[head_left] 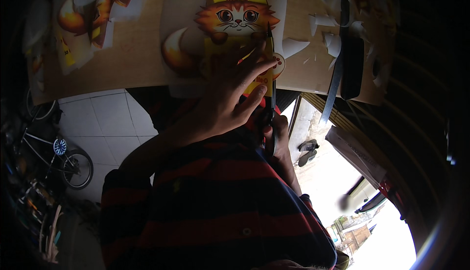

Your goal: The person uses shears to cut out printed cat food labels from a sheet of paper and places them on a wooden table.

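Your red-and-black striped sleeves fill the foreground, and beyond them your left hand [230,93] lies flat with fingers spread on the white sheet printed with an orange cartoon cat [223,30], pinning it to the tan wooden board [142,49]. Your right hand [275,138] is clenched around the dark thin-bladed craft knife [270,59], whose blade runs up just right of your left fingertips. Further right lie white paper scraps [328,37] and a long black tool [350,67].

A tan wooden board [142,49] is used as the work surface. A white sheet printed with an orange cartoon cat [230,20] is laid flat at its middle. A second cat print [93,10] is seen at left. White paper offcuts [333,40] are scattered at right, beside a long metal ruler [335,81].
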`<move>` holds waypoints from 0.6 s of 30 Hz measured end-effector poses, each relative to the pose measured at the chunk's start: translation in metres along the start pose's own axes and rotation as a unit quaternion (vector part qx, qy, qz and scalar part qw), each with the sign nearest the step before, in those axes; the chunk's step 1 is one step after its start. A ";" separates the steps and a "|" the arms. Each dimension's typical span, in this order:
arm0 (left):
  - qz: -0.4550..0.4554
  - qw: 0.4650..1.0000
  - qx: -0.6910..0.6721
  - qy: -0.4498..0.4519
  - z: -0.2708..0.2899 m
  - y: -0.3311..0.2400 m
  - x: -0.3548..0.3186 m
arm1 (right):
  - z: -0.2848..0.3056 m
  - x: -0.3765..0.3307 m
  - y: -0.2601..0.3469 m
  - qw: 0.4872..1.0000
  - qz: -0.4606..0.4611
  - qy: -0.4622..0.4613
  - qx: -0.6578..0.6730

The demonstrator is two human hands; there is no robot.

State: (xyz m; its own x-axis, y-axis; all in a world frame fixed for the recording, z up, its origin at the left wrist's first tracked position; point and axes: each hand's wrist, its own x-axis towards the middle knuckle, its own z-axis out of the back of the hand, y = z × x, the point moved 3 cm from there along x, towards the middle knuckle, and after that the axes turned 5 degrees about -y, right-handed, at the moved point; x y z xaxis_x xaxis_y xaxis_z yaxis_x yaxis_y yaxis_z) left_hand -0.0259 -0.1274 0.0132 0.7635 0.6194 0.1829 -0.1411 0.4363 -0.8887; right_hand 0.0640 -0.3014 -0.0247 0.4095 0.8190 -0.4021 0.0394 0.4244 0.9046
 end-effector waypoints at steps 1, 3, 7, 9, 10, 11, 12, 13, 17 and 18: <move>0.003 1.000 -0.008 0.000 -0.001 0.001 -0.001 | 0.000 0.000 0.000 1.000 0.003 -0.004 -0.006; 0.006 1.000 -0.015 0.001 -0.001 0.002 -0.002 | 0.000 0.000 0.001 1.000 0.008 -0.013 -0.018; 0.005 1.000 0.001 0.005 -0.002 0.002 -0.002 | 0.001 0.001 0.005 0.997 0.019 -0.027 -0.067; 0.011 1.000 0.002 0.008 -0.002 0.003 -0.003 | 0.002 0.002 0.009 0.996 0.010 -0.026 -0.085; 0.019 1.000 -0.003 0.009 -0.003 0.004 -0.004 | 0.002 0.002 0.008 0.996 0.004 -0.024 -0.084; 0.026 1.000 -0.008 0.010 -0.004 0.005 -0.004 | 0.005 0.001 0.001 0.998 -0.006 -0.020 -0.063; 0.028 0.999 -0.010 0.014 -0.004 0.004 -0.004 | 0.007 0.000 -0.004 0.999 -0.017 -0.016 -0.041; 0.030 0.999 -0.013 0.017 -0.003 0.004 -0.004 | 0.008 0.001 -0.005 0.999 -0.013 -0.024 -0.046; 0.028 0.999 -0.006 0.019 -0.003 0.003 -0.004 | 0.013 0.000 -0.008 0.998 -0.007 -0.033 -0.061; 0.025 1.000 -0.001 0.019 -0.003 0.003 -0.004 | 0.014 0.000 -0.010 0.998 -0.008 -0.028 -0.063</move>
State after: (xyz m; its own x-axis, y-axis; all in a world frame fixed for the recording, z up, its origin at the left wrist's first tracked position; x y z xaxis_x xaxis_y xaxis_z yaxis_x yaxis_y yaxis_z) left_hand -0.0275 -0.1299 0.0086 0.7794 0.6146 0.1222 -0.1783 0.4045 -0.8970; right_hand 0.0760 -0.3108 -0.0316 0.4604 0.7905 -0.4040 -0.0678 0.4851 0.8718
